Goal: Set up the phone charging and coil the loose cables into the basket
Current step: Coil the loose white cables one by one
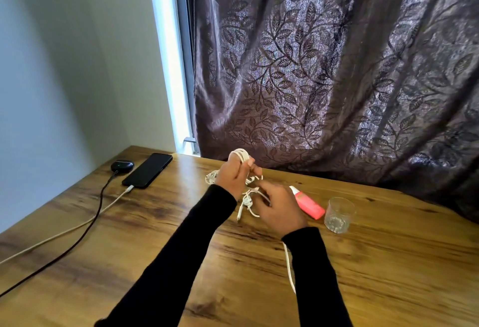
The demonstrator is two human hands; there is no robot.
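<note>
A black phone (147, 170) lies face up at the table's far left, with a white charging cable (64, 232) plugged into its near end. My left hand (232, 177) is raised above the wooden table (129, 262), and a white cable coil (241, 156) is wound around its fingers. My right hand (278, 208) holds part of the same loose white cable (248, 201), which lies tangled between the two hands. One strand (289, 267) trails under my right wrist toward the near edge. No basket is in view.
A black earbud case (122, 165) with a black cable (85, 225) sits left of the phone. A pink tube (308, 203) and a clear glass (339, 214) stand right of my hands. A patterned curtain (337, 67) hangs behind the table.
</note>
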